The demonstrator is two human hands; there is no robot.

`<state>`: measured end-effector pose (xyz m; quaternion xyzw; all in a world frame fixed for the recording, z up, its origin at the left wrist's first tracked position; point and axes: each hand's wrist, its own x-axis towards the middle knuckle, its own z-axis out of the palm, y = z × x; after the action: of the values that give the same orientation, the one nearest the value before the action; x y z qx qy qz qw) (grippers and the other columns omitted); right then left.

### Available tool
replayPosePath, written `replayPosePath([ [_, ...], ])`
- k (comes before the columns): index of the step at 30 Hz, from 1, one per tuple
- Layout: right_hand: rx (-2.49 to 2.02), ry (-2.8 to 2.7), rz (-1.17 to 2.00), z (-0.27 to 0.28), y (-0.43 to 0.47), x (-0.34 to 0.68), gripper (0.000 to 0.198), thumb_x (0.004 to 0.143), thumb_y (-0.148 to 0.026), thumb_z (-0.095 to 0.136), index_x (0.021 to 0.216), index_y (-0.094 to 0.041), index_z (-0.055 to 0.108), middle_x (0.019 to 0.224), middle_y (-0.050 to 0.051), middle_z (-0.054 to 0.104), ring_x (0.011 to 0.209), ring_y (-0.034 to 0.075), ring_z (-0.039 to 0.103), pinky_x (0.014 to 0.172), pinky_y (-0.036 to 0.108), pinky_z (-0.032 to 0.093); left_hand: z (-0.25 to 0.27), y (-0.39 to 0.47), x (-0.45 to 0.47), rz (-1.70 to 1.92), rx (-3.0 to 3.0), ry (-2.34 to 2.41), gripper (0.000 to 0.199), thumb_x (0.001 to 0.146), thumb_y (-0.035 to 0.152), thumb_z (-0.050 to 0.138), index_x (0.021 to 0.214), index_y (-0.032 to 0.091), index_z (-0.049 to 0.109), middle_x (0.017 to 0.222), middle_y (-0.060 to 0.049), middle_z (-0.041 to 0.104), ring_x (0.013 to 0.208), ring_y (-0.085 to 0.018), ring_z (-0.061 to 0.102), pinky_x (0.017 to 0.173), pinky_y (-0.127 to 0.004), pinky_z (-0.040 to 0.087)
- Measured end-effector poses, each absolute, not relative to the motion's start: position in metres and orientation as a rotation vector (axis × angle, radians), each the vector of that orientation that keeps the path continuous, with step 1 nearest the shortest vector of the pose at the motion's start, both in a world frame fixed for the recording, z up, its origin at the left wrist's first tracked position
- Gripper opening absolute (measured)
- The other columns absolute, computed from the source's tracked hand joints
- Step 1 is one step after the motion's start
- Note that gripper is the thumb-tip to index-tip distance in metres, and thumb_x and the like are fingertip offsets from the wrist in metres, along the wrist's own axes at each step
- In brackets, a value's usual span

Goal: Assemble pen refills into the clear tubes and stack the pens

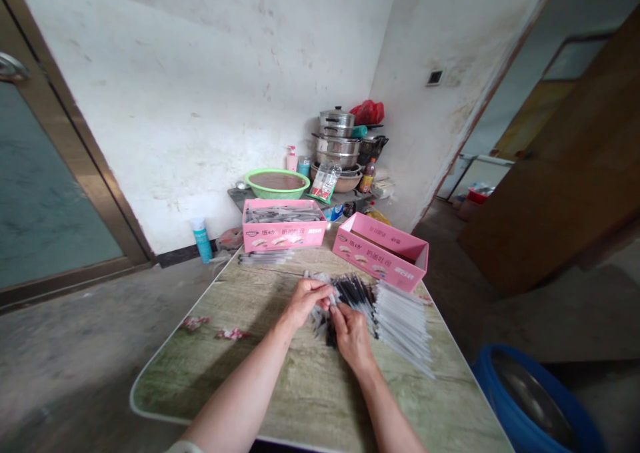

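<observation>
The left hand (304, 299) and the right hand (354, 333) meet over the tabletop (240, 379), fingertips pinched together on a small translucent piece (333, 297); its exact shape is too blurred to tell. Below and around the fingers lies a loose heap of pale and dark slim parts, partly hidden by the hands. From the hands, with 12 o'clock straight ahead, a bunch of black sticks (354, 291) lies close by at 1 o'clock. At 3 o'clock, just beyond that bunch, a broad row of clear tubes (403, 323) is laid side by side.

At 11 o'clock, near the far edge, stands a pink box (285, 237) filled with slim grey and dark-tipped pieces, and a few thin tubes (267, 257) lie in front of it. At 1 o'clock, beyond the black sticks, a second pink box (377, 265) sits at an angle, open at the top. Past the table at 12 o'clock are a green basin (277, 194) and stacked steel pots (337, 147); a blue tub (484, 363) stands at 4 o'clock.
</observation>
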<state>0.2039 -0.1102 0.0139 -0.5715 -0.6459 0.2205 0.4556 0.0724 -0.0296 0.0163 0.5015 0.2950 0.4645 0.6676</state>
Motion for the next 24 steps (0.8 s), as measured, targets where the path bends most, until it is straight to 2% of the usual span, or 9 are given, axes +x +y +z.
replayPosePath([
  [3, -1.575, -1.733, 0.006, 0.011, -0.111, 0.2, 0.042, 0.099, -0.041, 0.037, 0.075, -0.018, 0.063, 0.054, 0.003, 0.054, 0.047, 0.013, 0.044, 0.054, 0.027, 0.025, 0.017, -0.029, 0.074, 1.073, 1.09, 0.714, 0.039, 0.066, 0.045, 0.081, 0.075, 0.007, 0.074, 0.054, -0.003, 0.062, 0.045, -0.01, 0.053, 0.048, -0.022, 0.044],
  [5, -1.602, -1.772, -0.126, 0.01, -0.112, 0.2, 0.042, 0.1, -0.037, 0.035, 0.077, -0.018, 0.065, 0.054, 0.004, 0.056, 0.048, 0.014, 0.045, 0.056, 0.027, 0.027, 0.018, -0.027, 0.072, 1.095, 1.054, 0.732, 0.041, 0.064, 0.047, 0.082, 0.074, 0.007, 0.073, 0.054, -0.003, 0.062, 0.045, -0.01, 0.053, 0.048, -0.022, 0.044],
  [12, -1.564, -1.652, 0.222, 0.009, -0.113, 0.207, 0.049, 0.099, -0.052, 0.037, 0.074, -0.02, 0.064, 0.053, 0.001, 0.056, 0.047, 0.016, 0.048, 0.051, 0.027, 0.028, 0.019, -0.017, 0.059, 1.199, 1.046, 0.699, 0.045, 0.067, 0.051, 0.079, 0.079, 0.008, 0.072, 0.061, -0.003, 0.061, 0.052, -0.01, 0.054, 0.05, -0.021, 0.045],
  [14, -1.619, -1.614, 0.177, 0.01, -0.111, 0.211, 0.047, 0.1, -0.05, 0.034, 0.091, -0.019, 0.068, 0.058, 0.003, 0.06, 0.05, 0.018, 0.053, 0.053, 0.028, 0.031, 0.016, -0.016, 0.06, 1.208, 1.148, 0.758, 0.047, 0.071, 0.053, 0.075, 0.088, 0.009, 0.074, 0.06, -0.001, 0.06, 0.049, -0.01, 0.052, 0.048, -0.021, 0.043],
  [17, -1.671, -1.545, 0.09, 0.011, -0.11, 0.224, 0.047, 0.101, -0.045, 0.03, 0.118, -0.016, 0.062, 0.071, 0.007, 0.068, 0.059, 0.021, 0.06, 0.057, 0.03, 0.036, 0.014, -0.015, 0.058, 1.271, 1.398, 0.913, 0.047, 0.081, 0.05, 0.066, 0.106, 0.011, 0.073, 0.059, 0.0, 0.058, 0.048, -0.01, 0.049, 0.049, -0.022, 0.04],
  [20, -1.724, -1.452, -0.107, 0.012, -0.109, 0.251, 0.045, 0.1, -0.042, 0.031, 0.121, -0.014, 0.06, 0.076, 0.007, 0.069, 0.061, 0.022, 0.059, 0.061, 0.031, 0.037, 0.016, -0.015, 0.052, 1.319, 1.759, 1.092, 0.038, 0.089, 0.038, 0.058, 0.117, 0.015, 0.071, 0.075, -0.004, 0.064, 0.062, -0.014, 0.057, 0.063, -0.025, 0.045],
  [24, -1.752, -1.409, -0.598, 0.011, -0.105, 0.295, 0.042, 0.099, -0.037, 0.035, 0.108, -0.016, 0.07, 0.095, 0.013, 0.071, 0.084, 0.026, 0.057, 0.079, 0.038, 0.035, 0.014, -0.014, 0.045, 1.239, 2.127, 1.18, 0.038, 0.093, 0.028, 0.049, 0.125, 0.02, 0.067, 0.095, -0.008, 0.063, 0.088, -0.02, 0.06, 0.084, -0.03, 0.046],
])
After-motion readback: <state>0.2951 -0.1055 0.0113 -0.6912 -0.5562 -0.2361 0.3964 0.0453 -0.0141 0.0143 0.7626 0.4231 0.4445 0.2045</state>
